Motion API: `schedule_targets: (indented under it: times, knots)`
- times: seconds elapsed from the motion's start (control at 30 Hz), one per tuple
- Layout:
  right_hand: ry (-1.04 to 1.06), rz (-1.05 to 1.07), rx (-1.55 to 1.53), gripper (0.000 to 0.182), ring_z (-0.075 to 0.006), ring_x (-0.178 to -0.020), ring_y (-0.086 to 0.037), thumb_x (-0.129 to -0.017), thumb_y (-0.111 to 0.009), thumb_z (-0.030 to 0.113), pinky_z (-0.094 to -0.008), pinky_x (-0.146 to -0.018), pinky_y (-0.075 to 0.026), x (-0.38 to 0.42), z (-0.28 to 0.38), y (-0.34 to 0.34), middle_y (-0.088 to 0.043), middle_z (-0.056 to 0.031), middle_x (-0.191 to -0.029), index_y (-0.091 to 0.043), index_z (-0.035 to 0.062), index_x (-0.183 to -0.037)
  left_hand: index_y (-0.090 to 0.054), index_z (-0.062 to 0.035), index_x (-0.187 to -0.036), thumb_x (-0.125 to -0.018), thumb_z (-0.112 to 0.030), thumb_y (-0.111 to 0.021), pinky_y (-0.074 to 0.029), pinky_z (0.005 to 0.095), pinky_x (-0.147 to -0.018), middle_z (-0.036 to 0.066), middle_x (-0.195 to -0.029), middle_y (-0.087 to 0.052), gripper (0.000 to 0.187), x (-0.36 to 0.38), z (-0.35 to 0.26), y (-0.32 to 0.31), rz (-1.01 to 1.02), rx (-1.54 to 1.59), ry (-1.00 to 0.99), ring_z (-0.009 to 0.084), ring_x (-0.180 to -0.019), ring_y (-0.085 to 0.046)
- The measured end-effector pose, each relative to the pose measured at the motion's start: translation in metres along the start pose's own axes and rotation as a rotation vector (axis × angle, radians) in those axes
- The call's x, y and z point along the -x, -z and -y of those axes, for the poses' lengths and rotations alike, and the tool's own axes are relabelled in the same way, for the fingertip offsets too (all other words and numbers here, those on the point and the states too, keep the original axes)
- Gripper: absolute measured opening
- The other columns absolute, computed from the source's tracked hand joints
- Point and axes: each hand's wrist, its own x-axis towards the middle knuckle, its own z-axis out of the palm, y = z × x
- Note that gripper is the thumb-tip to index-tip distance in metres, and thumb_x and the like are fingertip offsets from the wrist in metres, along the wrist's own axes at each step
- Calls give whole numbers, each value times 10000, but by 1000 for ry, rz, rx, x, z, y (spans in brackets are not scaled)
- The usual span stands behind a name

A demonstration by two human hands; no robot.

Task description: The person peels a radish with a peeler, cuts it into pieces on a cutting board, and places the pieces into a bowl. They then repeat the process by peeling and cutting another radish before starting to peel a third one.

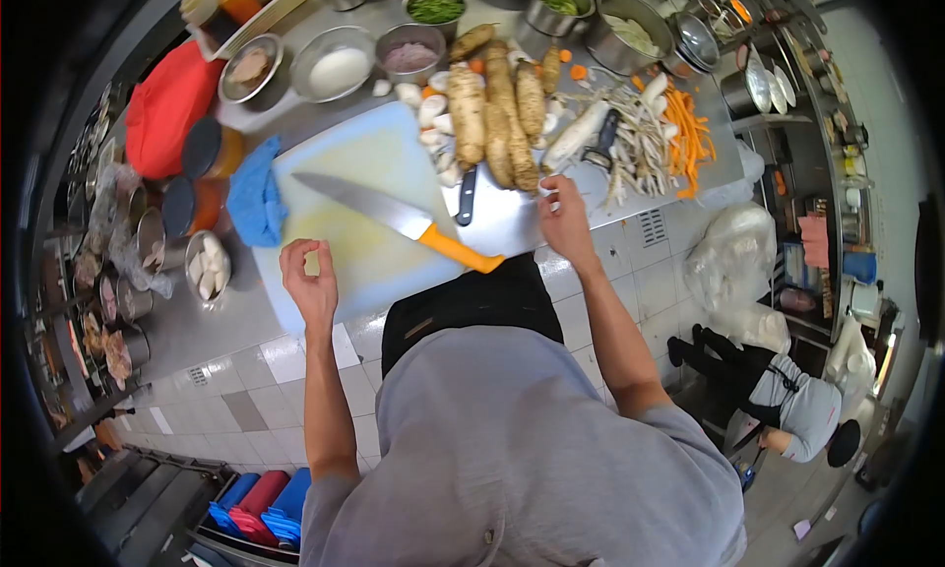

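Observation:
A chef's knife (369,205) with an orange handle lies across the white cutting board (335,163), its tip pointing to the far left. My left hand (308,274) hovers over the board's near left edge, fingers loosely curled with nothing between them. Near the table's front edge is my right hand (564,218), half curled and holding nothing visible. Just beyond it lie long unpeeled brown roots (504,124), a peeled white root (579,136) and a black-handled tool (601,142). Another black handle (467,197) sticks out beside the board.
Peelings (635,144) and carrot strips (689,134) lie at the right. Bowls of white powder (337,70), chopped greens (435,8) and pale pieces (208,267) stand around. A blue cloth (258,193) touches the board. Another person (792,409) is at the lower right.

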Motion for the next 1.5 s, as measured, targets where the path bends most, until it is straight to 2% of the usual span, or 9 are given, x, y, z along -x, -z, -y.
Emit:
schedule_targets:
  times: [0.27,0.53,0.87,0.97,1.1,1.2,1.23,1.33,1.5]
  knots:
    - [-124,-83,87,204,-265,-756,-625,-835,-607,-39,-366,-683,-509,-77,-111,146,-617,-143,-953,-595,22,-1029,-658,-10,-964,-866,-58,-682,-488,357,-742,120,-934,-643,112,22,-114,-109,155,72,-26,244,-842,-614]
    - [472,392,436,390,-359,-1102,-565,-756,-630,-38,-433,-921,-497,-139,-111,133,-570,-128,-1185,-619,72,-1130,-661,-2,-1001,-820,-74,-680,-494,418,-830,181,-950,-638,195,5,-237,-231,386,7,-228,366,-904,-609]
    - [536,579,448,391,-320,-1100,-543,-762,-592,-45,-415,-911,-512,-168,-127,150,-531,-130,-1166,-639,82,-1128,-622,-6,-1139,-778,-130,-727,-501,455,-887,193,-1031,-649,396,-9,-279,-321,593,-299,-313,384,-971,-636]
    - [548,560,450,362,-325,-1091,-546,-755,-592,-51,-421,-911,-508,-177,-118,156,-533,-133,-1177,-624,70,-1095,-612,-16,-1177,-785,-141,-707,-521,463,-821,192,-1056,-652,423,-20,-282,-334,751,-366,-240,400,-912,-645]
    - [609,312,308,278,-324,-1045,-564,-767,-634,-20,-410,-891,-496,-185,-113,181,-586,-132,-1124,-614,51,-1035,-613,-43,-1221,-810,-156,-729,-527,355,-690,106,-1008,-695,442,-34,-264,-342,915,-9,138,243,-826,-669]
    - [408,-126,-214,226,-314,-1005,-569,-797,-695,53,-385,-872,-475,-176,-129,187,-630,-128,-1037,-630,46,-1013,-610,-51,-1236,-845,-180,-740,-490,260,-656,37,-997,-700,431,-41,-247,-344,995,560,567,115,-812,-644]
    - [410,-202,67,207,-254,-888,-604,-856,-729,134,-352,-802,-479,-168,-115,208,-646,-112,-900,-640,24,-1007,-608,-54,-1236,-855,-183,-740,-476,237,-653,20,-995,-696,424,-40,-249,-341,980,661,608,86,-808,-630]
    - [-10,-41,-258,226,-188,-806,-615,-909,-714,179,-335,-741,-487,-139,-101,233,-648,-86,-855,-645,4,-1033,-592,-50,-1247,-865,-184,-747,-470,221,-673,8,-996,-688,434,-39,-265,-336,935,759,618,72,-826,-625]
    - [-386,771,-466,286,-148,-817,-614,-942,-687,222,-321,-753,-494,-72,-141,221,-664,-68,-871,-632,-14,-1093,-580,-37,-1226,-848,-279,-773,-528,335,-851,92,-1045,-661,489,-26,-281,-374,816,644,394,197,-919,-664]
